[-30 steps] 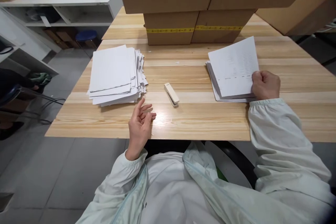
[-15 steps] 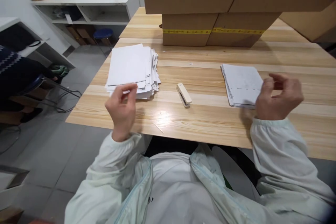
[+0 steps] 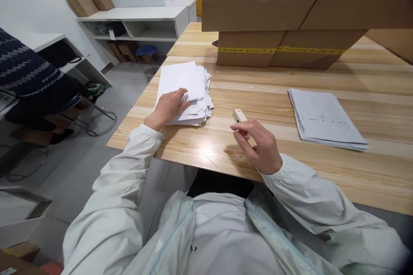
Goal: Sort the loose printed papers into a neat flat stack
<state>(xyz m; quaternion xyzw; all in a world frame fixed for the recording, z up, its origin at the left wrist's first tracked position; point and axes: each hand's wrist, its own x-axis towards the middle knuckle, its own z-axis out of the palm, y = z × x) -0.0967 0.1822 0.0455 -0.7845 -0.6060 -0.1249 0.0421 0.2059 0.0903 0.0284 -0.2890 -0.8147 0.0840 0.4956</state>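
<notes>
My left hand (image 3: pixel 168 106) rests over the front of an uneven stack of white paper (image 3: pixel 177 76) on the left of the table. Its thumb and fingers are apart, with nothing held between them. A cream stapler (image 3: pixel 239 115) lies near the middle of the table, its front end partly hidden by my right hand (image 3: pixel 256 144). That hand hovers just in front of the stapler, thumb and forefinger spread and holding nothing. Off to the right lies a neater pile of printed sheets (image 3: pixel 325 116), apart from both hands.
Cardboard boxes (image 3: pixel 248 49) with yellow tape stand stacked at the back of the wooden table (image 3: pixel 380 172). On the left, a person in a patterned sweater (image 3: pixel 27 68) sits near white shelves. A blue stool (image 3: pixel 146 50) stands beyond the table's left edge.
My right hand has moved left from beside the printed sheets to the stapler. My left hand has reached forward onto the white paper stack. The view has shifted left.
</notes>
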